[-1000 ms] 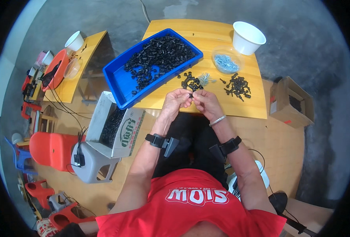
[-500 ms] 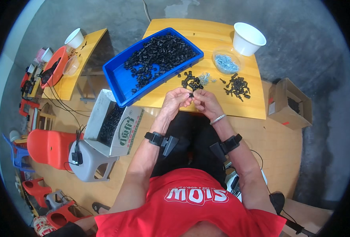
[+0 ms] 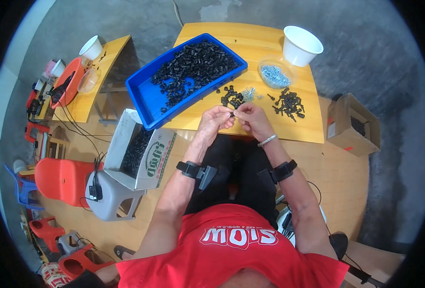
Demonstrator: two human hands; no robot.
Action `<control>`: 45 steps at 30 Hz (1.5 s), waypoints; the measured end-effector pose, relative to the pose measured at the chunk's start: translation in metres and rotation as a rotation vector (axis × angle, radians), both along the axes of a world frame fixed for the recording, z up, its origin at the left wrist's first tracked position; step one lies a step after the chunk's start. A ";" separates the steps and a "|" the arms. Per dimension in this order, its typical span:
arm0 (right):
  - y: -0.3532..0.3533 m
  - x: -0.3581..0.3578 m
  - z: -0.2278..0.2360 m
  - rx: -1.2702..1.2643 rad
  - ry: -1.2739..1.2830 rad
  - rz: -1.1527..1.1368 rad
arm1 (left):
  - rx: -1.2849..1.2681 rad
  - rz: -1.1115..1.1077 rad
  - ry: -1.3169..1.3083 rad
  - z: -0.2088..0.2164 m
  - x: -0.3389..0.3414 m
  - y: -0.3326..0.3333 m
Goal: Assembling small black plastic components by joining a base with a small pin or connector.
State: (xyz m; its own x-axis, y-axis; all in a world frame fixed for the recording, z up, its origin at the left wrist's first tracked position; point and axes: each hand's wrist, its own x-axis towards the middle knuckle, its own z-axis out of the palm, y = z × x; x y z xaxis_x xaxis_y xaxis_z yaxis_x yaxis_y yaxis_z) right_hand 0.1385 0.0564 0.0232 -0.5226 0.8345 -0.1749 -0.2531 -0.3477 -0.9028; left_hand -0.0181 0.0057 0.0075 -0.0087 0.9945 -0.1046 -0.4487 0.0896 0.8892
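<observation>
At the table's near edge, my left hand [image 3: 215, 121] pinches a small black plastic part [image 3: 232, 114], mostly hidden by the fingertips. My right hand [image 3: 254, 122] is closed too, its thumb and fingers meeting at that same part. Just beyond my fingertips lie a small heap of black plastic pieces [image 3: 231, 98] and a little pile of silver screws [image 3: 249, 93]. To the right of them is a heap of black parts [image 3: 289, 103], some with thin stems. A clear bowl [image 3: 289, 72] holds many silver screws.
A blue tray [image 3: 140, 93] full of black pieces lies at the table's left. A white bucket [image 3: 301, 48] stands far right. An open carton [image 3: 162, 151] sits on a grey stool [image 3: 108, 204] at left; a brown carton [image 3: 340, 129] is on the floor at right.
My right hand has turned slightly and its wrist has shifted a little right, fingers still at the small part. My left hand has barely moved.
</observation>
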 end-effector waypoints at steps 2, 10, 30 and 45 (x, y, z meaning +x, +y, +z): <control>0.000 0.006 -0.004 -0.018 0.045 0.005 | 0.008 -0.007 0.038 0.001 0.002 -0.005; 0.015 0.033 -0.016 0.207 -0.208 -0.346 | 0.086 -0.097 0.704 -0.001 0.025 -0.041; 0.017 0.016 -0.029 0.846 -0.665 -0.508 | 0.178 0.441 1.312 0.007 0.011 0.018; 0.038 0.041 -0.021 0.932 -0.904 -0.752 | 0.303 0.578 1.148 -0.010 0.009 0.016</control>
State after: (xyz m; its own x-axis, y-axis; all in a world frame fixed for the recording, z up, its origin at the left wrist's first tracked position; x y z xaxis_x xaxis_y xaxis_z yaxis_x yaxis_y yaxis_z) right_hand 0.1798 0.0943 0.0026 0.0584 0.8424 0.5357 0.6425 0.3790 -0.6660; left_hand -0.0090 0.0214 -0.0022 -0.3706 0.8003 0.4714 0.6628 -0.1276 0.7378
